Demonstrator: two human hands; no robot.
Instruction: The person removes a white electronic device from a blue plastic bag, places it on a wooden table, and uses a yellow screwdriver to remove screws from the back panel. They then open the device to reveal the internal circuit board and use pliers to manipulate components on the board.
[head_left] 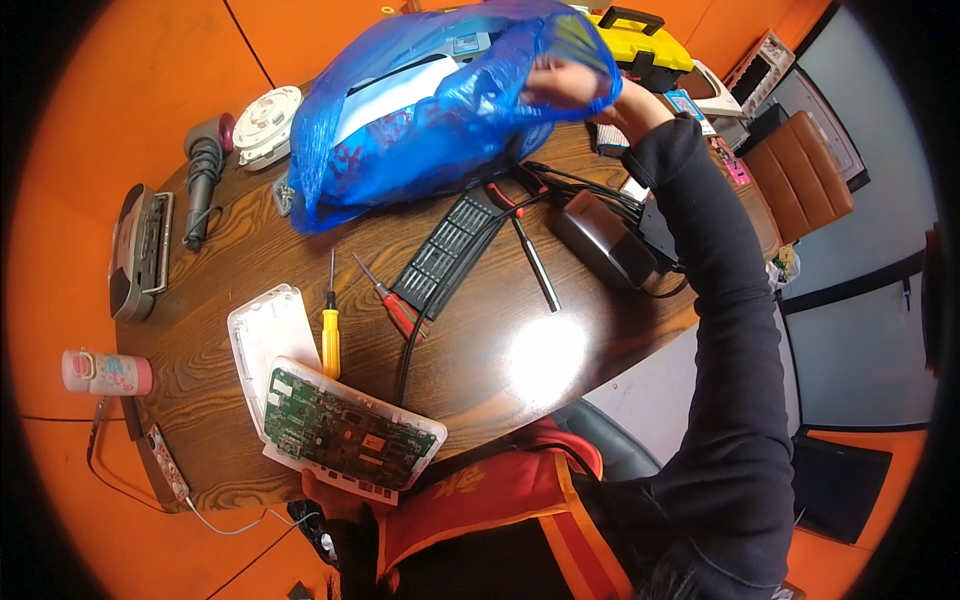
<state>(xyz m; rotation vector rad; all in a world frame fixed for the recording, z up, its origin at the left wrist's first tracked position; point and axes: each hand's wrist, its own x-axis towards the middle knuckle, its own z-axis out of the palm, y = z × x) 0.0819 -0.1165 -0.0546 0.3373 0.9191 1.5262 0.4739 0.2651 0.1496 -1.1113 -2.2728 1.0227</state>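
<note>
My left hand grips the lower edge of an opened white device housing with a green circuit board showing in it. A white plastic cover lies on the table beside it, partly beneath the housing. My right arm stretches to the far side, and my right hand is at the mouth of a big blue plastic bag. The bag's rim crosses my wrist, and the fingers are blurred and partly covered. White pieces show within the bag.
On the wooden table lie a yellow screwdriver, a red-handled screwdriver, a black bit case, a silver pen-like driver and a dark adapter with cables. A yellow toolbox stands far right, a pink cup left.
</note>
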